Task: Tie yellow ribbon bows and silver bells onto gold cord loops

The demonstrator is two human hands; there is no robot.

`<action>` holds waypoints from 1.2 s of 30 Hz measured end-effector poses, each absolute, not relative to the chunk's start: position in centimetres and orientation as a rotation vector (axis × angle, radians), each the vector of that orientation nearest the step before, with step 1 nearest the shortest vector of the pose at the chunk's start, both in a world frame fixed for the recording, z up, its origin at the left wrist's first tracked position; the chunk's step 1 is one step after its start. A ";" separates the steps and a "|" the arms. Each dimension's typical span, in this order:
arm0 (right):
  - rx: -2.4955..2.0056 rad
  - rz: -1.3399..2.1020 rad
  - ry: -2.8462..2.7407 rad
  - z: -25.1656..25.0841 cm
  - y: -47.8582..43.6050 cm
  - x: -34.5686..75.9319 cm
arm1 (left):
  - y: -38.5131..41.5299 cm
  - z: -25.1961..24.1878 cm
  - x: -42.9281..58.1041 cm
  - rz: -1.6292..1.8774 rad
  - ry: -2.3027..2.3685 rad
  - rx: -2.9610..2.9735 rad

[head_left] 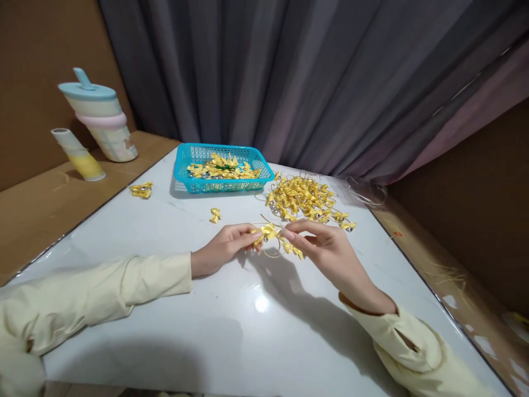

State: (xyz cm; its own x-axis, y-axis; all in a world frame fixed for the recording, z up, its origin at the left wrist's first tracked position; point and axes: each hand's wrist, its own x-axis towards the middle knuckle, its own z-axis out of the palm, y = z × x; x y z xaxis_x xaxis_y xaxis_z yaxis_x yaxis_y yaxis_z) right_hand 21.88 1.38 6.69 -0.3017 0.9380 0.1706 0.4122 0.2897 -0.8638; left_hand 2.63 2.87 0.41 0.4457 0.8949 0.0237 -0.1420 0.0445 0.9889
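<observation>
White table [248,331]: hands (both pinching) on bow [268,231]

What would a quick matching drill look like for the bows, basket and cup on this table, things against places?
Things:
1. blue basket
2. loose pile of yellow bows
3. single bow
4. lidded cup

Places:
A. alone on the white table, in front of the basket
B. on the brown ledge at far left
C. at the far edge of the table, holding bows
D. on the table right of the basket, just beyond the right hand

Pairs: 1-C, 2-D, 3-A, 4-B
</observation>
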 end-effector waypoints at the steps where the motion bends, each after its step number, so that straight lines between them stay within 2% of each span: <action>1: -1.179 0.911 -1.910 6.8 1.6 22.1 | 2.8 0.4 2.6 0.917 0.760 1.303; 6: -1.060 0.994 -2.113 6.6 2.0 22.1 | 2.5 0.4 2.5 0.863 0.665 1.367; 18: -1.007 1.049 -2.117 6.2 1.8 21.7 | 2.2 0.6 2.4 0.789 0.630 1.446; 26: -1.192 0.695 -2.110 7.2 0.9 21.9 | 2.1 0.6 2.6 0.874 0.663 1.417; 36: -1.302 0.712 -2.225 6.1 -0.6 21.4 | 2.0 0.5 2.5 0.876 0.677 1.427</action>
State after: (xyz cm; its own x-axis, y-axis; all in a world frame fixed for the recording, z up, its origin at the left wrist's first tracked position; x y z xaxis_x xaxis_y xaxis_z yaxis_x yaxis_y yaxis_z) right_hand 21.44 -0.58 6.07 -0.4440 0.8866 0.1293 0.6470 0.4171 -0.6383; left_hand 2.54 2.01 0.52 0.5368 0.8368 0.1078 -0.1058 -0.0600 0.9926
